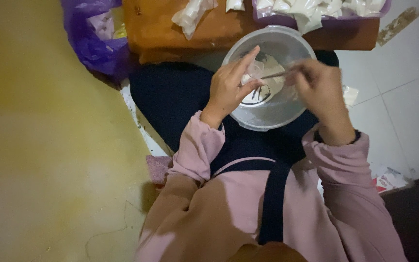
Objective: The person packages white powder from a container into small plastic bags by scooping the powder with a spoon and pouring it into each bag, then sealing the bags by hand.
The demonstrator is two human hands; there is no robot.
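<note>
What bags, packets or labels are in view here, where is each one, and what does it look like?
Purple plastic bag: top left, crumpled on the floor.
Small clear packets: on the orange board, filled with white stuff.
Purple tray of similar white packets: top right.
Red and white wrapper: lower right on the tiles, crumpled.

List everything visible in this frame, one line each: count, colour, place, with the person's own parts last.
Bowl: one, clear plastic, on the lap, white powder inside.
Small bag: one, clear, at the left fingertips over the bowl.
Stick: one, thin, brownish, held over the bowl.
Low table: one, orange-brown, top centre.
Filled packets: several, white, on the table.
Tray: one, purple, top right, holding packets.
Plastic bag: one, purple, top left.
Left hand: holds the small bag.
Right hand: blurred, grips the stick.
</note>
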